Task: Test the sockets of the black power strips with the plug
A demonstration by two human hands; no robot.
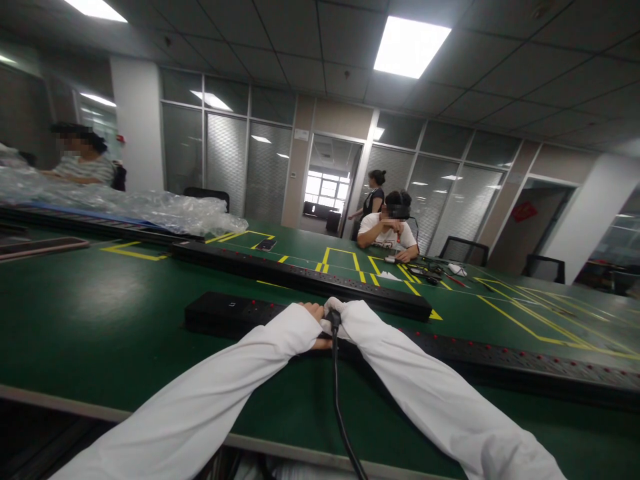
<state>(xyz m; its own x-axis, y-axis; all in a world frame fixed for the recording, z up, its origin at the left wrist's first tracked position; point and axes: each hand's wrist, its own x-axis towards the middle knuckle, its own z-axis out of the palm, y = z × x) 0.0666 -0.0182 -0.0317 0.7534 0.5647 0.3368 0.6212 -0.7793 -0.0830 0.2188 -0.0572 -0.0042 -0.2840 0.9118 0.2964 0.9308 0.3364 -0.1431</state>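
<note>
A long black power strip (215, 313) with red dots along its top lies across the green table in front of me. My left hand (317, 317) is at the strip's middle, fingers over the top and part of the hand at the near side; its grip is partly hidden by the sleeve. Beside it, touching or nearly so, my right hand (336, 308), in a white glove, is closed around a black plug (334, 320). The plug is at the strip's top; whether it sits in a socket cannot be made out. Its black cable (336, 393) hangs toward me over the table edge.
Behind lies a second black strip (300, 275). A phone (266, 245) and clear plastic wrap (150, 208) are at the back left. Across the table a seated person (387, 230) works near cables and tools (425, 270). Yellow tape marks the green table (110, 313).
</note>
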